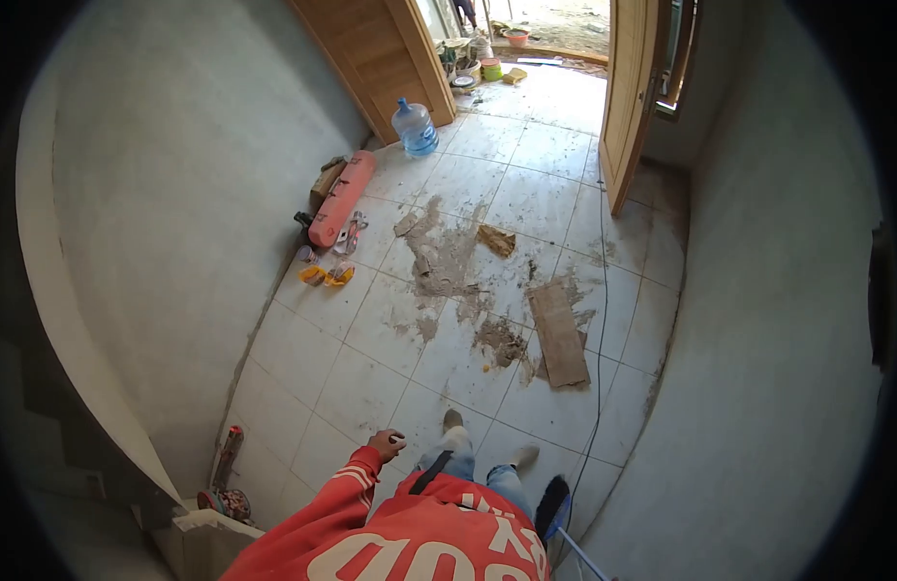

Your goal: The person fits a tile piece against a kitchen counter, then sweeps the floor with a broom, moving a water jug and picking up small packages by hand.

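My left hand (pixel 386 444) hangs beside my left leg, in a red sleeve with pale stripes. Its fingers are loosely bent and apart, and nothing shows in them. My right hand is out of sight. At my right side a broom (pixel 553 508) with dark bristles and a blue head is partly visible, its light-blue handle running out at the bottom edge. Whether my right hand holds it cannot be seen. Ahead of my shoes, grey-brown dirt (pixel 445 254) lies over the white tiles, with a flat piece of cardboard (pixel 559 334) and a crumpled brown scrap (pixel 497 240).
Along the left wall are a long red case (pixel 342 198), orange packets (pixel 327 276) and a blue water jug (pixel 416 128). A black cable (pixel 603 290) crosses the floor on the right. Wooden doors (pixel 631 97) stand open at the far end, with buckets (pixel 490 70) outside.
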`<state>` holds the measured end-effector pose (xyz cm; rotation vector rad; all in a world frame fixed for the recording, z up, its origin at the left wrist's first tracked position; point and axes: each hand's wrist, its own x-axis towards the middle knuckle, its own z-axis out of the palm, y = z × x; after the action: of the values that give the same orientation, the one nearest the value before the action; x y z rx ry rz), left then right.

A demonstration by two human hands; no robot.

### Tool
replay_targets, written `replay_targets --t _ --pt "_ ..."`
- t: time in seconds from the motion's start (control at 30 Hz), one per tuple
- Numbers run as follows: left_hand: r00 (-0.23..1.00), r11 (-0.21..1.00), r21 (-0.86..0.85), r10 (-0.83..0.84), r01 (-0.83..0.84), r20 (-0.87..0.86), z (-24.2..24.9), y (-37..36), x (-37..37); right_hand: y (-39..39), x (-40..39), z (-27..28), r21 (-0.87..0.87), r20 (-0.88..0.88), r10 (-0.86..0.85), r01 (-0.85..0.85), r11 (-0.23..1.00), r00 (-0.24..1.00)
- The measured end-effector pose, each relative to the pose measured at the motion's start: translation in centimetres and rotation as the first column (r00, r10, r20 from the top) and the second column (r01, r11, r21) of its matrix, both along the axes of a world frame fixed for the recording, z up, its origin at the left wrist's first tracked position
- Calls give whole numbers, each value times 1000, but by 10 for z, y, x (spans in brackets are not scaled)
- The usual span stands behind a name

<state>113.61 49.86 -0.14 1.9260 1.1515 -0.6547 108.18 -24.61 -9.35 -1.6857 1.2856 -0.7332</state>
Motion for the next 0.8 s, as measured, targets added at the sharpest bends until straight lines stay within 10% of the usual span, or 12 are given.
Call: replay_targets --t 0.13,0.33,0.63,0.73,0.8 --pt "990 997 -43 59 -65 -127 -11 -3 -57 123 112 -8 191 -227 394 -356 915 891" --pt "928 930 -112 329 -351 -176 -52 29 -96 396 311 120 209 -165 777 -748 630 608" --pt "856 854 71 510 -515 77 -96 244 51 687 486 220 189 130 954 -951 243 270" --pt "647 646 -397 747 -653 152 -39 332 172 795 510 269 138 204 955 -972 192 217" --pt "594 499 -664 798 -556 102 -13 376 251 847 527 291 12 291 956 -999 -48 -42"
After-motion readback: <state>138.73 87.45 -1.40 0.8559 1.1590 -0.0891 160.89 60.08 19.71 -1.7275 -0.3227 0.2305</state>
